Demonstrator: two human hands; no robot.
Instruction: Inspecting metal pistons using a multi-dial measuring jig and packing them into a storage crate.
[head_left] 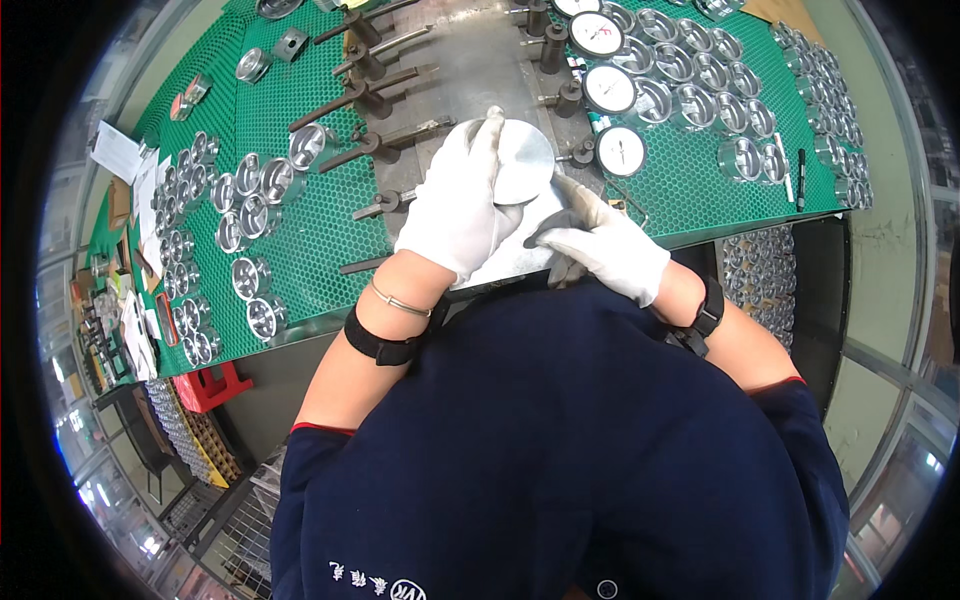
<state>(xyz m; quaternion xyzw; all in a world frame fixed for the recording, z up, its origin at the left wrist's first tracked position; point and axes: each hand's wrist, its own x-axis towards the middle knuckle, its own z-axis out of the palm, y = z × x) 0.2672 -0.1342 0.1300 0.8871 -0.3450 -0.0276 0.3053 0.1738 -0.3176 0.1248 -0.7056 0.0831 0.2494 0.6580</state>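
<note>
Wiping step, I'd judge: left hand [465, 200] grips the silver disc [525, 163], upper centre of frame; right hand [612, 248], just below right, is closed on what looks like a rag [556, 228]. Next calls for steady left grip, rag flat to face.

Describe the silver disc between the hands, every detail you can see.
The disc looks metallic, with a flat, round, plain silver face that catches pale light. This face is turned up toward the camera; the underside is hidden. The gloved left hand grips its left side, covering part of the rim. It sits left of the nearest dial gauge. Whether the right hand touches it is unclear.
</note>
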